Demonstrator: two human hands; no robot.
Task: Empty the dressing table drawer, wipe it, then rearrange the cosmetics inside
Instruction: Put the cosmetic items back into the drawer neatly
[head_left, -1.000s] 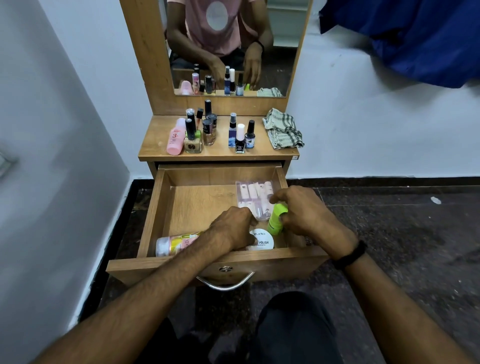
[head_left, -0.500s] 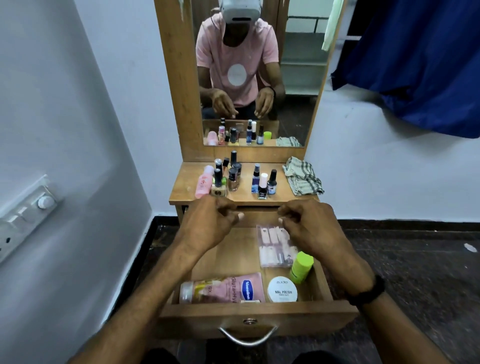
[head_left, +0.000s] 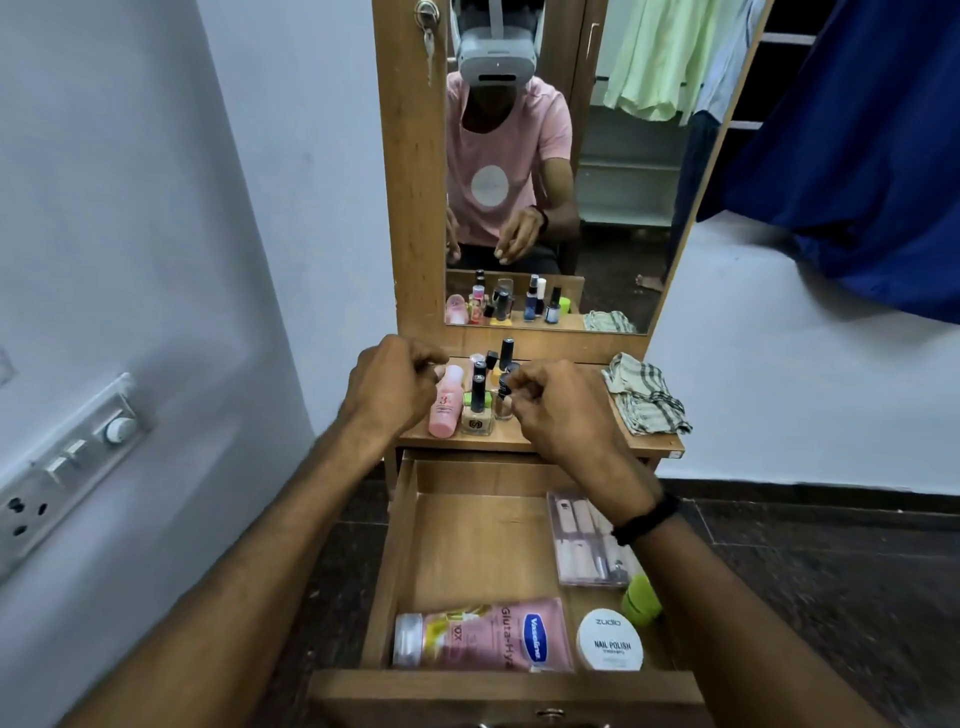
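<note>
- Drawer (head_left: 400, 566) is pulled out, wood interior mostly bare in the middle.
- In the drawer, front edge: pink Vaseline tube (head_left: 485, 642) lying on its side, cap to the left; white round nail polish tin (head_left: 610, 640) just to its right.
- Green bottle (head_left: 641, 600) sits at the right wall, behind the tin; clear nail set pack (head_left: 587, 540) lies flat along the right wall behind that, partly under the right forearm.
- Dressing table top (head_left: 519, 441): cluster of small bottles still up there. Pink bottle (head_left: 445, 402) at the left, beige polish bottle (head_left: 477, 410) with black cap beside it, more dark-capped bottles behind.
- Checked cloth (head_left: 644, 395) is bunched on the right end of the top, apart from the bottles.
- Left hand (head_left: 389, 389) is over the left of the cluster, fingers curled in, touching or just beside the pink bottle's top. Cannot tell if it grips anything.
- Right hand (head_left: 561, 410) is over the right of the cluster, fingertips pinched at a small dark-capped bottle (head_left: 503, 400). Firm grip or only contact: cannot tell.
- Black band on the right wrist.
- Mirror (head_left: 550, 171) above shows the person and both hands low at the bottles.
</note>
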